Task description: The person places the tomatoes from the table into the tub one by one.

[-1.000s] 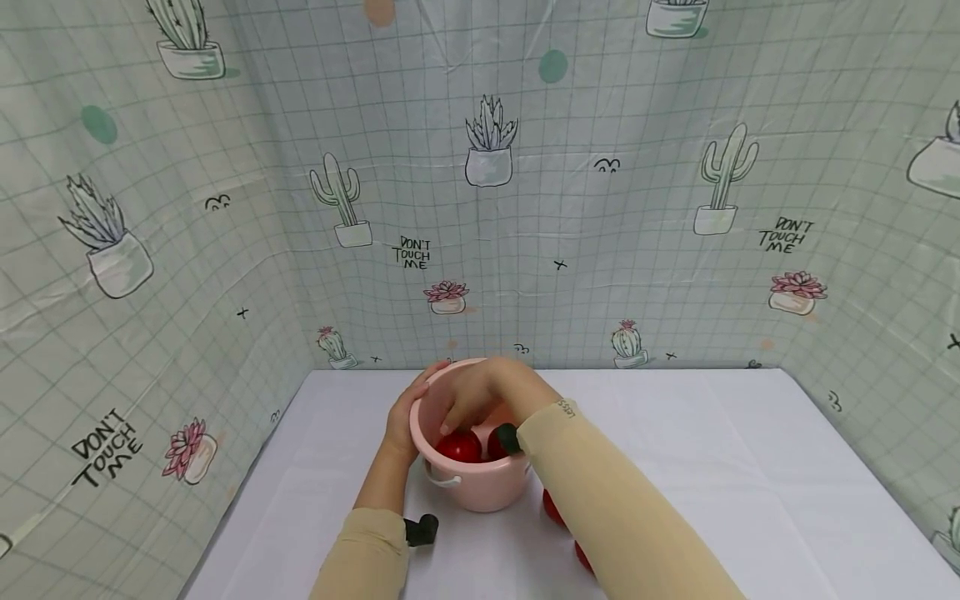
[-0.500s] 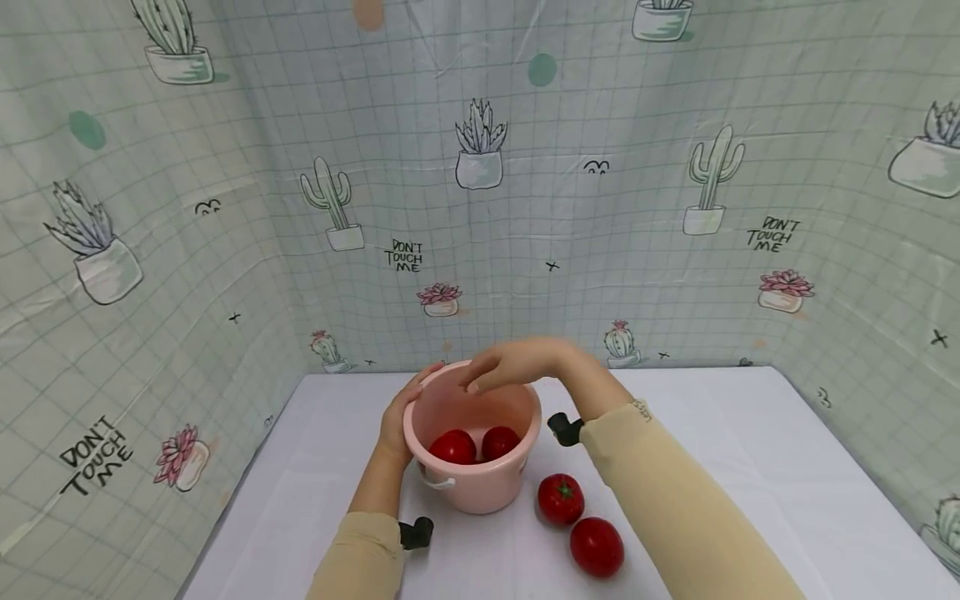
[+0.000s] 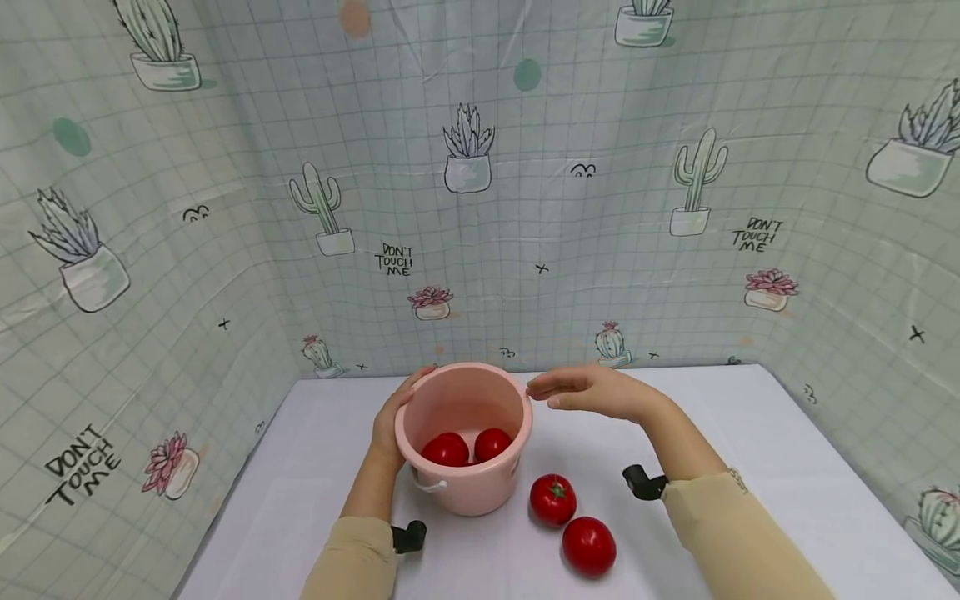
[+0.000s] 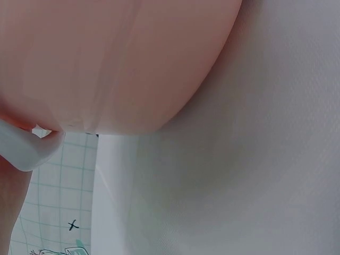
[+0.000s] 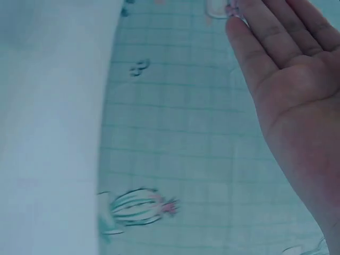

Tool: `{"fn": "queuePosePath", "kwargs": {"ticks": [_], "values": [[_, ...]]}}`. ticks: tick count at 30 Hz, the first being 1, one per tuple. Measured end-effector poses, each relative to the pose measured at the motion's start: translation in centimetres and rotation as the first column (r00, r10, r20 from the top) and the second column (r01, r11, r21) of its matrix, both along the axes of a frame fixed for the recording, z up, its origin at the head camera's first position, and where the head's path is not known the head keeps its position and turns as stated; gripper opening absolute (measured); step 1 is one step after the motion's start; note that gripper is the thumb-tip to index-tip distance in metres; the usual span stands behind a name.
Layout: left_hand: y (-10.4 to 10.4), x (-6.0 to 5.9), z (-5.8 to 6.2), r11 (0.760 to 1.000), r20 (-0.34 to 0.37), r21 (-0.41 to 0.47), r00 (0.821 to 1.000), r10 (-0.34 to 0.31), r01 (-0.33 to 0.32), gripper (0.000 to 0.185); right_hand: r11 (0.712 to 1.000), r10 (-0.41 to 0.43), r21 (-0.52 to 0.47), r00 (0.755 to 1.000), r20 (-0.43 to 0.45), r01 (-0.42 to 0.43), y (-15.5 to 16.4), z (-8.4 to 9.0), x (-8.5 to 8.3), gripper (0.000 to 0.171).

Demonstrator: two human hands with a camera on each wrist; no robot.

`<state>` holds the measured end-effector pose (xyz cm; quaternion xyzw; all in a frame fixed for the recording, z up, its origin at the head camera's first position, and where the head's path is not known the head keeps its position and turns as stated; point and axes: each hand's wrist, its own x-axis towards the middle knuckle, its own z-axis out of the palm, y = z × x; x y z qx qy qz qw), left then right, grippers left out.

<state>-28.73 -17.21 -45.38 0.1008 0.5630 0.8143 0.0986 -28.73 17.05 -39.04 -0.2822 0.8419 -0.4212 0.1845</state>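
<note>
A pink bucket [image 3: 474, 492] stands on the table, tilted slightly toward me in the head view. Red tomatoes lie inside, a left one [image 3: 446, 449] and a right one [image 3: 492, 444], with a sliver of red showing between them. My left hand [image 3: 392, 421] holds the bucket's left side, its fingers curved along the rim. Just right of the rim, my right hand [image 3: 600, 392] hovers with fingers straight and nothing in it; the right wrist view shows its bare palm [image 5: 305, 101]. On the table lie a tomato with a green stem [image 3: 552, 500] and another tomato [image 3: 588, 547].
The white table [image 3: 720, 467] ends at a cloth backdrop [image 3: 540, 208] with cactus drawings, which also hangs at both sides. A white bucket handle [image 3: 431, 485] hangs at the bucket's front left. Each wrist carries a black mount, one at the left [image 3: 409, 537].
My right hand has come up out of the bucket and moved right, past the rim, leaving the tomatoes inside. The left hand stays on the bucket. The loose tomatoes are now uncovered.
</note>
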Motion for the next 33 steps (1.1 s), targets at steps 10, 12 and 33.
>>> {"fn": "queuePosePath", "kwargs": {"ticks": [10, 12, 33], "values": [[-0.1, 0.1, 0.0, 1.0, -0.004, -0.001, 1.0, -0.008, 0.008, 0.053, 0.998, 0.028, -0.059, 0.988, 0.153, -0.019, 1.6, -7.9, 2.6, 0.052], [-0.2, 0.1, 0.0, 1.0, -0.007, -0.001, 1.0, -0.008, 0.008, 0.053, 0.998, 0.043, -0.048, 0.984, 0.172, -0.035, 1.5, -8.7, 2.9, 0.055], [0.0, 0.0, -0.1, 1.0, -0.002, -0.014, 1.0, -0.004, 0.004, 0.054, 0.995, 0.033, 0.095, 0.993, 0.115, -0.044, 1.0, -11.6, 4.0, 0.059]]}}
